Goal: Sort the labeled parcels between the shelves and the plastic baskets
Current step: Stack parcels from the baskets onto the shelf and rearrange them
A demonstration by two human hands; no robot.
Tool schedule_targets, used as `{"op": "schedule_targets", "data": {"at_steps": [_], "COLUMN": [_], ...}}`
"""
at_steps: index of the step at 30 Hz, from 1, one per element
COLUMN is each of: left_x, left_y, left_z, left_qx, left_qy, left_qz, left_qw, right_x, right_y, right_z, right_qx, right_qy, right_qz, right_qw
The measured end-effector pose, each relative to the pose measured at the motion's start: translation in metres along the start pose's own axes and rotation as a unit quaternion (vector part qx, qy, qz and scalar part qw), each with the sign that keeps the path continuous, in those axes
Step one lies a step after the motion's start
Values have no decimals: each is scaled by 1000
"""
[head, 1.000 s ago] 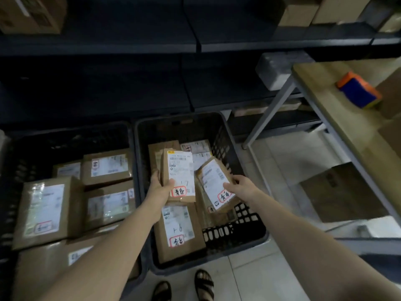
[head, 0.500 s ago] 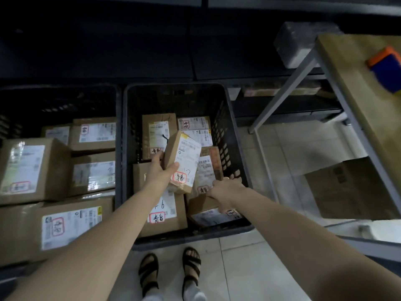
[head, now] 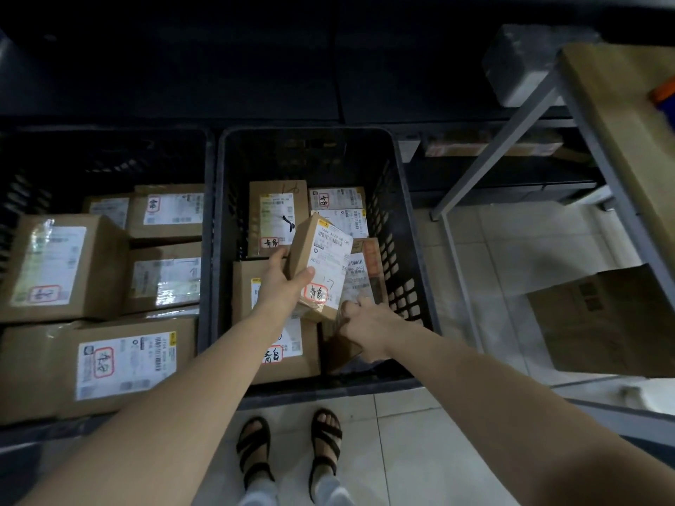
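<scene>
Recorder: Status of the sort at this frame?

Checker: Mid-task, by my reading. Both black plastic baskets hold labelled parcels. The left basket (head: 109, 155) carries the larger cartons (head: 65, 264), packed up to its near edge. The right basket (head: 400, 272) carries smaller ones lying label-up. Its far end is too dark to read.

Recorder: Hands?

Checker: The left grip (head: 281, 286) is closed round a small parcel (head: 323, 264), thumb on the label face. The parcel is tilted and held above the middle of the right basket, clear of the parcels beneath. The right grip (head: 369, 323) has its fingers curled over the top of a corner parcel (head: 341, 345) standing in the near right corner of that basket, close to the wall.

Recorder: Shelves?

Checker: The dark shelves (head: 255, 67) behind the baskets are dim. I see only one long parcel (head: 493, 147) on the low shelf at right.

Recorder: Done versus left?

Checker: Done, as far as shown: many parcels grouped by size in the two baskets, their labels bearing red-ringed handwritten marks. Left: the small parcel has no place yet, the corner parcel is not released, and the right basket's loose pile looks unsorted. Whether any of it is meant for the shelves, I cannot tell.
</scene>
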State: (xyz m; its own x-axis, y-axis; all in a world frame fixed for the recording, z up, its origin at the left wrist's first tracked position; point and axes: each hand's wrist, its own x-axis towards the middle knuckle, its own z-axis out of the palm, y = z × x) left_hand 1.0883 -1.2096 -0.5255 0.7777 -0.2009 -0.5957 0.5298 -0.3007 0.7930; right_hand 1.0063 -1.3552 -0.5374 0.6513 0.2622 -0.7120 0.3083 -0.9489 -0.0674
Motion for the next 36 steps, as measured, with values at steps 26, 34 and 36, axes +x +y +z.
{"op": "schedule_targets", "data": {"at_steps": [26, 34, 36], "left_x": [4, 8, 10], "left_y": [-1, 0, -2], "left_z": [12, 12, 12], "left_qx": [19, 37, 40], "left_qy": [-37, -48, -48], "left_qz": [-26, -24, -28], "left_qw": [999, 998, 998], "right_x": [-6, -11, -3], "right_y": [18, 38, 38], "right_z": [-3, 8, 7], "right_qx": [355, 394, 409], "right_qy": [-210, -213, -212], "right_qz": [151, 109, 99], "right_qw": [898, 888, 882]}}
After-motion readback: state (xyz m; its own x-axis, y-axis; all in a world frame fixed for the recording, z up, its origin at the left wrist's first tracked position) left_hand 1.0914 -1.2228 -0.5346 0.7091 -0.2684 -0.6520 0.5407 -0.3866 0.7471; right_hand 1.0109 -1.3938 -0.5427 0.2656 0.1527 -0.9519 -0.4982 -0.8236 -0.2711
